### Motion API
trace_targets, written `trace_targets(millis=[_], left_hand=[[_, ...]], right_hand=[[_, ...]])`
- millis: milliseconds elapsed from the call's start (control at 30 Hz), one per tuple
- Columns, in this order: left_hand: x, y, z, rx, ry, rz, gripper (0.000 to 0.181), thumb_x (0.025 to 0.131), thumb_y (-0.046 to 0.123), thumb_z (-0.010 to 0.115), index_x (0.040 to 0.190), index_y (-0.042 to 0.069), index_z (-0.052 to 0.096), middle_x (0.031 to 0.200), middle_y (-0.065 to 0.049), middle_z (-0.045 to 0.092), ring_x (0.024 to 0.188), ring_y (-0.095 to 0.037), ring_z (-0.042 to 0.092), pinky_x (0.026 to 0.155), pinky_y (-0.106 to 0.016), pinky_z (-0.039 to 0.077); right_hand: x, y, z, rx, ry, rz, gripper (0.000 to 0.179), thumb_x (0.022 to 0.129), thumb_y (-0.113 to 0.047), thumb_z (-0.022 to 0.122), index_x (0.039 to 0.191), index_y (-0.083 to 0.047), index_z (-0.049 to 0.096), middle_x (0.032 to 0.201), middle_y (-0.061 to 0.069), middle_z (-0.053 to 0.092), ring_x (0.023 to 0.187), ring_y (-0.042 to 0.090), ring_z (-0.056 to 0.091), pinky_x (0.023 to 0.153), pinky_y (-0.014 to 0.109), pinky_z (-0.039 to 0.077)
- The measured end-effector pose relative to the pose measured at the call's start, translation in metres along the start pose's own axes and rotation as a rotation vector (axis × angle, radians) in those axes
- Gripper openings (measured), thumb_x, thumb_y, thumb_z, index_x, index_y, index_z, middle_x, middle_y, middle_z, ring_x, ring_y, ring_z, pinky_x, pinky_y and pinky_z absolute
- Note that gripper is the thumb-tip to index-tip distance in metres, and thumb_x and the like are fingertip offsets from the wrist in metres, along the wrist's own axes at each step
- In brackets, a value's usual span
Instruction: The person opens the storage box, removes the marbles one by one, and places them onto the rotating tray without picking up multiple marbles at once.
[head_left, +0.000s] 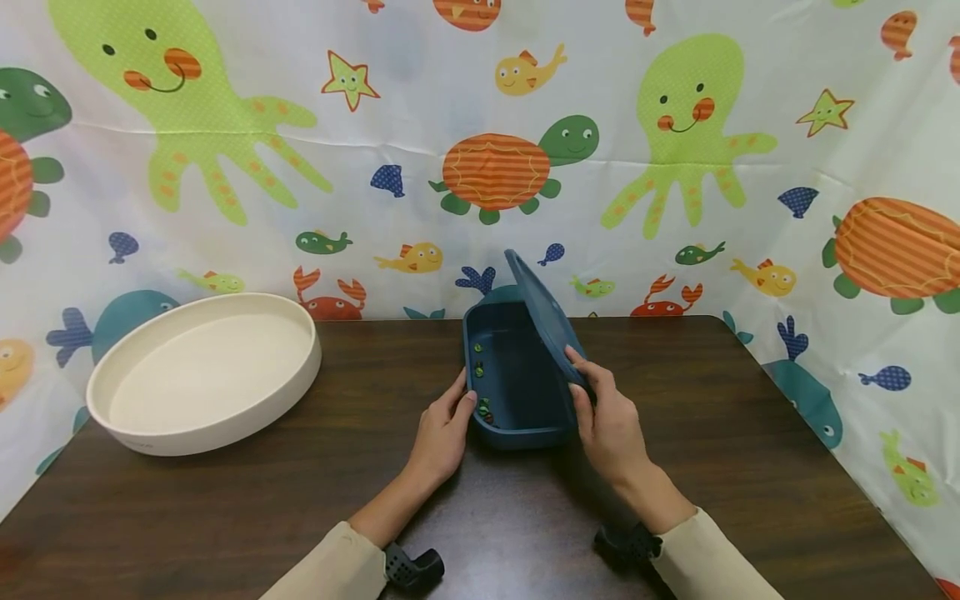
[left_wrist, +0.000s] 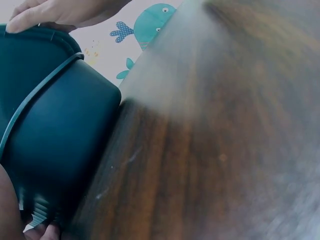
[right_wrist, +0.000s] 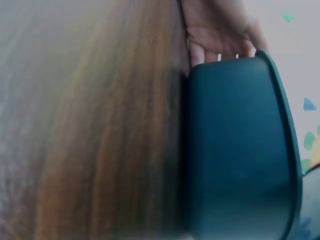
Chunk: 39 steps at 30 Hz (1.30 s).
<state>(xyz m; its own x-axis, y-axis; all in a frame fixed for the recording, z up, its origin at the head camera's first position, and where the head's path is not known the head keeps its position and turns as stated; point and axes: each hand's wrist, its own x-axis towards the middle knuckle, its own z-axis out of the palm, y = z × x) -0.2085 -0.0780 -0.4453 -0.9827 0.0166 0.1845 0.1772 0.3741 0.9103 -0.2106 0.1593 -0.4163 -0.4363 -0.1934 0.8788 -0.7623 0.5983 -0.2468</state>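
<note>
A dark blue rectangular container [head_left: 517,439] rests on the table, its top uncovered. My left hand [head_left: 441,437] grips its left side, thumb at the rim and fingers along the outer wall. Several small green pieces [head_left: 484,408], too small to identify, lie inside along the left wall. With my right hand [head_left: 613,423] I hold the matching blue lid [head_left: 546,310], which leans steeply over the container's right side. In the left wrist view the thumb lies over the edge of the lid [left_wrist: 30,65]. The right wrist view shows the outer wall of the container [right_wrist: 240,145].
A large round cream tray [head_left: 202,367] with a low rim sits on the left of the dark wooden table [head_left: 360,375]. Behind the table hangs a white cloth [head_left: 405,100] printed with sea animals. A black wrist strap [head_left: 412,568] circles each sleeve end.
</note>
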Motion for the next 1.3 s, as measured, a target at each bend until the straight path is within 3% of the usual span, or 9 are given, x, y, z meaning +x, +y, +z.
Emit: trace_targets(millis=[167, 300, 467, 567, 733, 1033, 1167, 1300], left_hand=[[0.000, -0.001, 0.000, 0.000, 0.004, 0.006, 0.051, 0.107, 0.026, 0.044, 0.156, 0.012, 0.039, 0.154, -0.009, 0.049, 0.144, -0.026, 0.046, 0.117, -0.052, 0.039], [0.000, -0.001, 0.000, -0.002, 0.001, 0.003, 0.051, 0.107, 0.026, 0.043, 0.156, 0.013, 0.038, 0.153, -0.009, 0.050, 0.143, -0.026, 0.046, 0.117, -0.052, 0.039], [0.001, -0.001, -0.001, 0.002, -0.001, 0.006, 0.051, 0.107, 0.026, 0.043, 0.156, 0.012, 0.038, 0.152, -0.009, 0.052, 0.143, -0.026, 0.047, 0.117, -0.052, 0.039], [0.001, -0.001, -0.001, 0.007, 0.001, 0.004, 0.051, 0.107, 0.027, 0.043, 0.156, 0.012, 0.039, 0.152, -0.008, 0.051, 0.143, -0.025, 0.046, 0.117, -0.052, 0.039], [0.001, 0.000, 0.000, -0.006, 0.003, -0.008, 0.051, 0.107, 0.027, 0.044, 0.156, 0.014, 0.039, 0.150, -0.009, 0.054, 0.141, -0.025, 0.050, 0.116, -0.052, 0.041], [0.001, 0.000, 0.000, -0.004, -0.010, -0.001, 0.052, 0.107, 0.027, 0.044, 0.157, 0.015, 0.037, 0.150, -0.012, 0.053, 0.141, -0.027, 0.049, 0.116, -0.053, 0.040], [0.001, 0.000, 0.000, -0.017, -0.008, -0.009, 0.052, 0.106, 0.027, 0.045, 0.157, 0.014, 0.038, 0.151, -0.012, 0.053, 0.141, -0.027, 0.050, 0.115, -0.053, 0.041], [0.001, -0.001, 0.000, -0.028, 0.002, -0.007, 0.052, 0.106, 0.025, 0.045, 0.156, 0.012, 0.039, 0.149, -0.013, 0.054, 0.138, -0.027, 0.053, 0.113, -0.052, 0.043]], right_hand=[[-0.002, 0.005, 0.002, -0.031, 0.193, 0.061, 0.044, 0.106, -0.031, 0.046, 0.116, 0.011, 0.058, 0.113, 0.020, 0.075, 0.086, 0.029, 0.076, 0.078, 0.019, 0.059], [-0.003, 0.009, 0.004, -0.031, 0.311, 0.166, 0.032, 0.104, -0.019, 0.053, 0.111, 0.011, 0.060, 0.084, 0.019, 0.074, 0.063, 0.017, 0.065, 0.056, 0.018, 0.050], [0.000, 0.009, 0.003, -0.009, 0.385, 0.330, 0.014, 0.094, 0.001, 0.059, 0.103, 0.011, 0.057, 0.069, 0.017, 0.064, 0.062, -0.004, 0.049, 0.057, 0.008, 0.040], [-0.001, 0.010, 0.002, 0.001, 0.378, 0.410, 0.014, 0.095, 0.000, 0.059, 0.104, 0.011, 0.056, 0.071, 0.018, 0.065, 0.065, -0.008, 0.049, 0.061, 0.006, 0.041], [-0.005, 0.014, 0.002, 0.025, 0.361, 0.515, 0.017, 0.098, -0.006, 0.058, 0.106, 0.008, 0.056, 0.072, 0.013, 0.064, 0.061, -0.006, 0.046, 0.057, 0.009, 0.037], [-0.010, 0.021, 0.001, 0.135, 0.391, 0.695, 0.021, 0.092, -0.005, 0.061, 0.101, 0.005, 0.044, 0.072, -0.006, 0.044, 0.058, 0.002, 0.042, 0.052, 0.016, 0.034], [-0.012, 0.026, -0.003, 0.163, 0.348, 0.739, 0.036, 0.091, -0.004, 0.061, 0.125, -0.002, 0.048, 0.078, -0.003, 0.054, 0.055, 0.006, 0.044, 0.050, 0.019, 0.037], [-0.011, 0.033, -0.010, 0.118, 0.245, 0.768, 0.068, 0.088, -0.002, 0.059, 0.151, -0.024, 0.044, 0.092, 0.006, 0.065, 0.060, 0.010, 0.048, 0.054, 0.021, 0.040]])
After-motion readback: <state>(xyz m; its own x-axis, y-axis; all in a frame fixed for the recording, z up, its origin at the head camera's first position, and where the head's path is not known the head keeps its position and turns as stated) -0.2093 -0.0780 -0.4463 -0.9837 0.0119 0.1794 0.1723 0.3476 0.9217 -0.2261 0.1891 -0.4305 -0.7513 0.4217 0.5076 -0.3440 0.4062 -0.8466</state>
